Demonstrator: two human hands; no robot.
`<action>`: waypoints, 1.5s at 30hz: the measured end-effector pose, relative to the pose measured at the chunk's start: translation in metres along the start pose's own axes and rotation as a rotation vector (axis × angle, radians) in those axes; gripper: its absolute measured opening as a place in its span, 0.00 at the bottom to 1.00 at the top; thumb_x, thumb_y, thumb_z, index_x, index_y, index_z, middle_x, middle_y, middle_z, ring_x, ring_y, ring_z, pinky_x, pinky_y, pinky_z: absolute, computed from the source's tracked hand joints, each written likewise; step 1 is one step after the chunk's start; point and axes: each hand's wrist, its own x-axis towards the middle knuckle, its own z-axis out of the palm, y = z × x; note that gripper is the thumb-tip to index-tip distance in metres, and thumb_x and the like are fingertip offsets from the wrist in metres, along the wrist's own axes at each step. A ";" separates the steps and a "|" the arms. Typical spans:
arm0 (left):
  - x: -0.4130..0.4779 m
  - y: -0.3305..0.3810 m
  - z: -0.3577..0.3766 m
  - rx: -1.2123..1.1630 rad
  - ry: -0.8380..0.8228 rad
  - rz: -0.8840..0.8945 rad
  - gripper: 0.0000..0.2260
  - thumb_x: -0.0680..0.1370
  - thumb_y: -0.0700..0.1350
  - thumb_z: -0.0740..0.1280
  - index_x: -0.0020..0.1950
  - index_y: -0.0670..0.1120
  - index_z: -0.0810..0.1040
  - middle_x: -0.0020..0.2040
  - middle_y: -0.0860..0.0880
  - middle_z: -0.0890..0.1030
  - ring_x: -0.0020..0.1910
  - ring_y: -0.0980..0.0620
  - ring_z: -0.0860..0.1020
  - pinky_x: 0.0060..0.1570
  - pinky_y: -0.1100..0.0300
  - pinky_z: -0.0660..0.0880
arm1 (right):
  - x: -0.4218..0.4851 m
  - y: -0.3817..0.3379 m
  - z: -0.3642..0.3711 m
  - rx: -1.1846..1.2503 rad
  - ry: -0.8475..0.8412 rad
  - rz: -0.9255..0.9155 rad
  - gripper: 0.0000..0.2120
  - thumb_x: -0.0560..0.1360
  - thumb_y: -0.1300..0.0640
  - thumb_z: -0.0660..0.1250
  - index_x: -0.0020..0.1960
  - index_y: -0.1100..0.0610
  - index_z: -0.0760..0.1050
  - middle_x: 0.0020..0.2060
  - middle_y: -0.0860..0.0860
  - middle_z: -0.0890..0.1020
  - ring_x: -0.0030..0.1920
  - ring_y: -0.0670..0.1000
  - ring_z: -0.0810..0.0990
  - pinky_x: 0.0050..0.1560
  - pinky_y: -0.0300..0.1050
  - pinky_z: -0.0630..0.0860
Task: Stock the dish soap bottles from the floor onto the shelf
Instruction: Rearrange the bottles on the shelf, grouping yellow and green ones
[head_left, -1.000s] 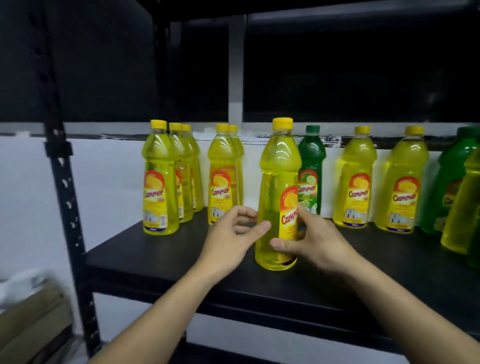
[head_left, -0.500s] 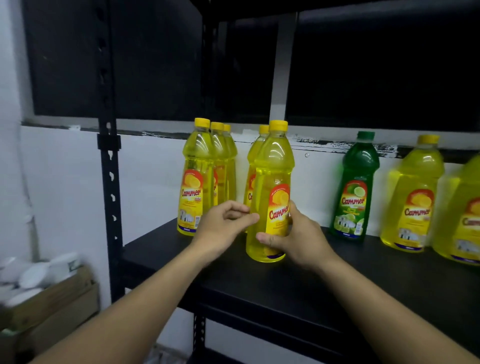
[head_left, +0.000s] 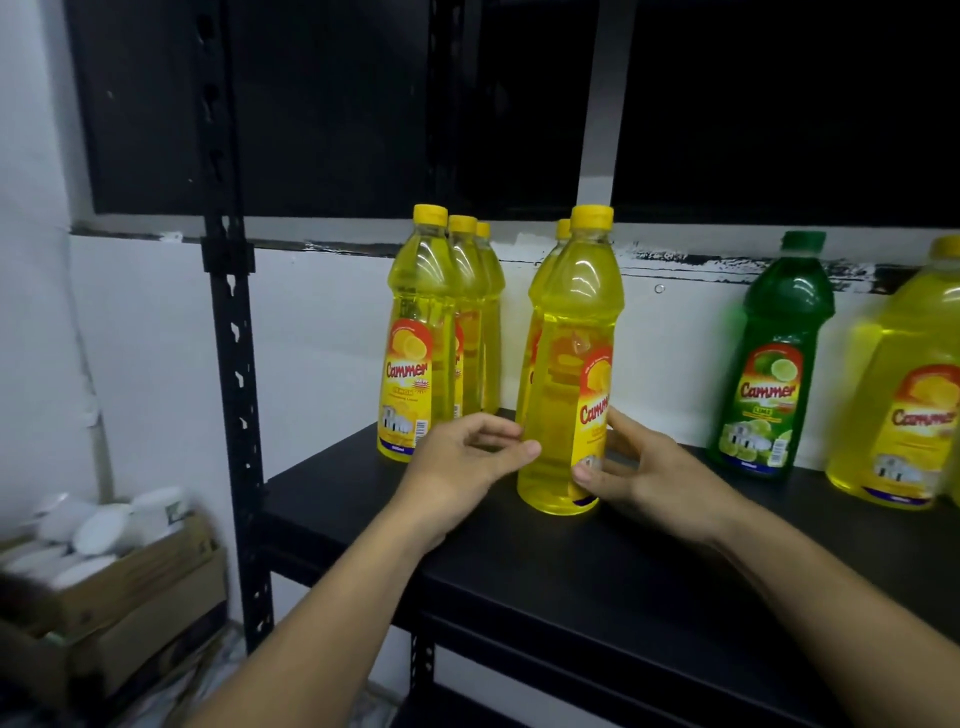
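A yellow dish soap bottle with a yellow cap stands upright on the black shelf, directly in front of another yellow bottle that it mostly hides. My left hand cups its lower left side, thumb tip against the plastic. My right hand grips the lower right side, with the thumb on the label and the fingers behind. Its label faces right. A row of three yellow bottles stands to the left.
A green lime bottle and one more yellow bottle stand further right on the shelf. The black slotted upright marks the rack's left end. A cardboard box holding white items sits on the floor at the left.
Both hands slid the yellow bottle leftward along the shelf, away from the green bottle, to a spot in front of the second yellow row. Its label has turned toward the right.
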 end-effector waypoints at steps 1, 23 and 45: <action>0.000 0.001 -0.001 -0.003 -0.009 -0.013 0.14 0.70 0.53 0.78 0.53 0.51 0.84 0.48 0.54 0.86 0.46 0.58 0.84 0.38 0.69 0.74 | -0.001 0.000 -0.001 0.025 -0.045 -0.005 0.29 0.77 0.64 0.69 0.73 0.46 0.67 0.63 0.43 0.81 0.62 0.44 0.80 0.56 0.36 0.78; 0.008 -0.010 -0.002 -0.003 0.067 -0.022 0.09 0.77 0.44 0.73 0.53 0.52 0.76 0.57 0.52 0.80 0.50 0.46 0.84 0.52 0.46 0.82 | 0.008 0.010 0.011 0.012 0.224 0.089 0.25 0.67 0.55 0.74 0.63 0.49 0.73 0.56 0.55 0.81 0.56 0.56 0.81 0.59 0.52 0.78; 0.011 -0.006 -0.004 -0.017 0.086 -0.079 0.14 0.75 0.46 0.76 0.60 0.53 0.80 0.55 0.55 0.82 0.58 0.53 0.81 0.62 0.48 0.78 | 0.007 0.006 0.029 -0.329 0.366 -0.019 0.18 0.76 0.49 0.71 0.62 0.52 0.69 0.47 0.45 0.78 0.39 0.41 0.79 0.36 0.30 0.73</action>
